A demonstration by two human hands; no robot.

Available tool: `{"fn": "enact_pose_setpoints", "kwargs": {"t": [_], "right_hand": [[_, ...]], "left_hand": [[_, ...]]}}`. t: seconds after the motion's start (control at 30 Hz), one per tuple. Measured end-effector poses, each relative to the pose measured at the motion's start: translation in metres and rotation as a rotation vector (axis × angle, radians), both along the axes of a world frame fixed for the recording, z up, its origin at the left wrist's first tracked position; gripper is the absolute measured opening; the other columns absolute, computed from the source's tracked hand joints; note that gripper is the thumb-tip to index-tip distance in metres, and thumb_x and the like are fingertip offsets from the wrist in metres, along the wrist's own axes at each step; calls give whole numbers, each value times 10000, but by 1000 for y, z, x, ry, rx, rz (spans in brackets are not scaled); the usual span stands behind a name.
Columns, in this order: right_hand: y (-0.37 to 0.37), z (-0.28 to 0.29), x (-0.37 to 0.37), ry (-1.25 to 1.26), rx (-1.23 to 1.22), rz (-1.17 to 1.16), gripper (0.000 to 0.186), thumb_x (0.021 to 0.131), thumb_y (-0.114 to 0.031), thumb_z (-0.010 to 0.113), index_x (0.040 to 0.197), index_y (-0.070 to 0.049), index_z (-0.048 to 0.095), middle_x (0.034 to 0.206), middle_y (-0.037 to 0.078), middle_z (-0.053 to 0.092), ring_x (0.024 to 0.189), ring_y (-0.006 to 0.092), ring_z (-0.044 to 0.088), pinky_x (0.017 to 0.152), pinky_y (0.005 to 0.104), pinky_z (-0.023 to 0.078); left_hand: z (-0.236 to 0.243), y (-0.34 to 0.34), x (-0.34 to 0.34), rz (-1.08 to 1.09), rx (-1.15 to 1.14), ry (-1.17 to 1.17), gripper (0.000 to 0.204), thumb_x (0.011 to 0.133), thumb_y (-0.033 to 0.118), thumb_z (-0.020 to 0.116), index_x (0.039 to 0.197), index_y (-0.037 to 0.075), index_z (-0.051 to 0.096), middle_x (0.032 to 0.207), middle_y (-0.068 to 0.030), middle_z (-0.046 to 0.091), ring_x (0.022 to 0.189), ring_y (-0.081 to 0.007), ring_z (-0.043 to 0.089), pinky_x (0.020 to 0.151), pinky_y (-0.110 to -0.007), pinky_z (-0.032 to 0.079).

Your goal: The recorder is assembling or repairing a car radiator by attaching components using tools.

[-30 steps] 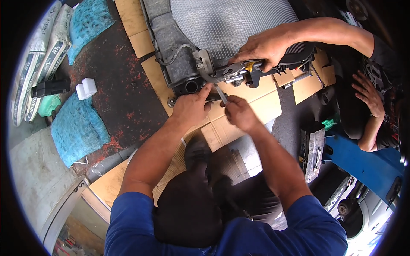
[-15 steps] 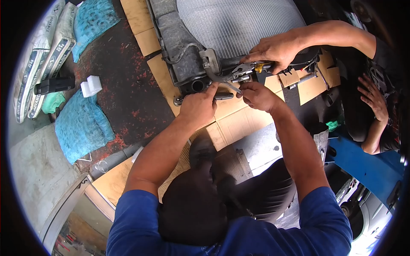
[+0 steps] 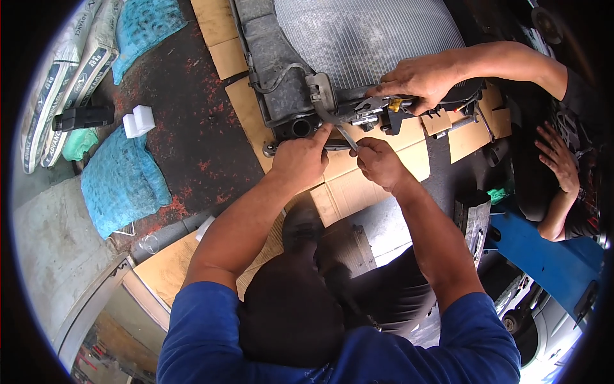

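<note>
- Head view, movement: since the frame half a second ago, the person's right hand (image 3: pixel 380 165) has shifted down and slightly left in the frame, and the narrow flat silver metal bar (image 3: pixel 347 138) in its grip has swung to a steeper slant.
- The right hand's fingers are closed around the bar's lower end, right of centre; the upper end reaches the lower edge of the large black plastic-framed radiator assembly (image 3: pixel 284 93), upper centre.
- The person's left hand (image 3: pixel 298 160) lies just left of the bar at centre, index finger extended to near the bar's upper end, other fingers bent; whether they grasp anything cannot be told.
- A round black pipe opening (image 3: pixel 301 128) shows just above the left hand.
- The assembly's grey finned metal panel (image 3: pixel 371 41) fills the top centre.
- A co-worker's hand (image 3: pixel 419 80) rests at the assembly's lower edge, upper right of centre, fingers bent beside a silver plier-like tool (image 3: pixel 374 107); its grip is unclear.
- The co-worker's other hand (image 3: pixel 558 157), far right, is spread open.
- Flattened brown cardboard (image 3: pixel 377 176) lies beneath the assembly.
- Left side: a white foam block (image 3: pixel 139 121) touches a blue patterned cushion-like bag (image 3: pixel 121 189); a black rectangular case (image 3: pixel 83 118) lies near.
</note>
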State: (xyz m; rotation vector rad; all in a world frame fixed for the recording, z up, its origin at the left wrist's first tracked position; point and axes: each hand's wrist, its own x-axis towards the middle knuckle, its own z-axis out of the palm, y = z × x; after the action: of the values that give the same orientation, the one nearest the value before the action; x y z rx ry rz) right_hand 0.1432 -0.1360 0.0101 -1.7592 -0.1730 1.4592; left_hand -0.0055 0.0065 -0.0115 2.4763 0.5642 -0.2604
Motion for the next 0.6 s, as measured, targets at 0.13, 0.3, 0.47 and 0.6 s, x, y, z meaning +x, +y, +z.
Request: {"fn": "enact_pose_setpoints", "kwargs": {"t": [0.13,0.3,0.47,0.6], "right_hand": [[-2,-2,-12,12,22,-61,187,892,-127,495,901,8,624,624,17,509,524,82,430,475,244,345],[0,1,-28,53,30,-212,172,898,-110,485,888,12,606,610,11,497,490,71,415,437,229,319],[1,-1,-36,68,46,-269,171,898,-105,477,898,17,597,603,8,490,479,71,408,431,228,315],[3,-4,-48,80,81,-333,160,899,-110,476,904,9,583,592,3,475,451,75,390,413,231,300]], "left_hand": [[4,0,1,3,-6,-22,714,824,237,603,1455,83,309,741,-182,673,690,-339,671,645,-452,540],[5,0,2,-30,-3,25,711,807,192,604,1454,71,336,810,-133,689,711,-301,677,629,-424,538],[0,-1,2,-6,9,-17,699,807,211,610,1444,99,346,773,-145,683,695,-315,675,625,-439,537],[0,1,-1,5,-15,-39,683,805,226,609,1429,90,366,755,-167,679,683,-329,673,617,-449,534]]}}
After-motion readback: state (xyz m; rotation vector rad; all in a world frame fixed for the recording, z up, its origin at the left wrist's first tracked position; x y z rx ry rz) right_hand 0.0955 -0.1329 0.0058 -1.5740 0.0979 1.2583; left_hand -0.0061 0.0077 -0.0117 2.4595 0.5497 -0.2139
